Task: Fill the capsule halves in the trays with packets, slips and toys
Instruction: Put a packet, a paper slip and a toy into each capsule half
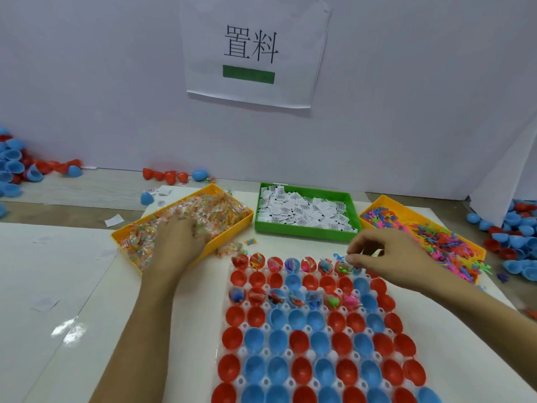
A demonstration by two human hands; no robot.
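A clear tray [241,381] holds rows of red and blue capsule halves [302,341]; the far row and the third row hold toys and packets. My left hand [178,244] reaches into the yellow bin [232,225] of clear candy packets [203,210], fingers curled down among them. My right hand [380,254] hovers over the tray's far right corner, thumb and fingers pinching small items above a capsule half. A green bin [308,232] of white paper slips [302,212] sits behind the tray. A second yellow bin [377,203] of small colourful toys [441,239] lies at the right.
Loose red and blue capsule halves are piled at the far left [14,167] and far right [517,237], with a few along the white wall [171,175]. A paper sign [252,50] hangs on the wall. Stray slips [114,220] and packets [232,248] lie on the table.
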